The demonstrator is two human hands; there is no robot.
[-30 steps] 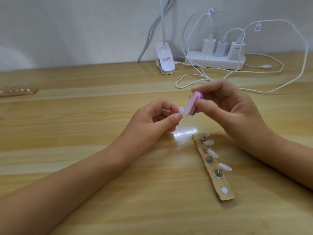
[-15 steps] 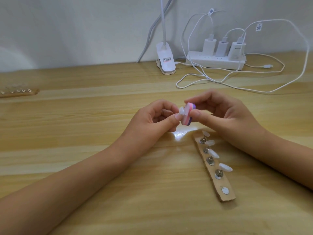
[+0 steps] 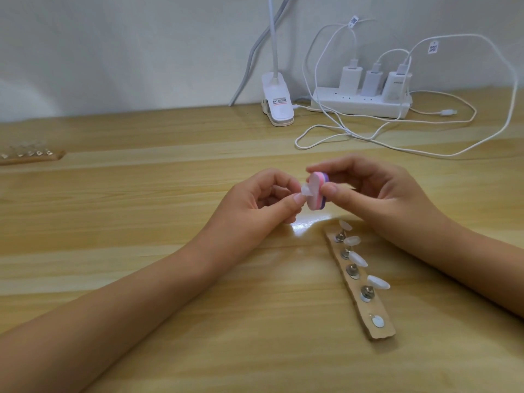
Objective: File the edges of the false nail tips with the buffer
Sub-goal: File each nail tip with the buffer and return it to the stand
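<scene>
A cardboard strip [image 3: 368, 310] lies just below the right hand [image 3: 377, 199]. It carries four spare nail tips [image 3: 378, 282] on metal stands and one bare metal disc [image 3: 377, 321]. Its far end sits close under that hand.

Behind the hands are a lamp clip [image 3: 276, 106], a power strip [image 3: 360, 104] with three chargers [image 3: 374, 80], and looped white cables [image 3: 425, 148]. A second strip [image 3: 31, 156] lies at the far left.

The left hand [image 3: 255, 202] pinches a clear nail tip [image 3: 307, 191]. The right hand grips the pink-and-purple buffer [image 3: 315, 202] between thumb and fingers, against that nail tip. Both are held above the centre of the table.

Open tabletop extends left of the left hand and between the forearms. The table [image 3: 141, 251] is light wood, and its rear edge meets a pale wall [image 3: 141, 52].
</scene>
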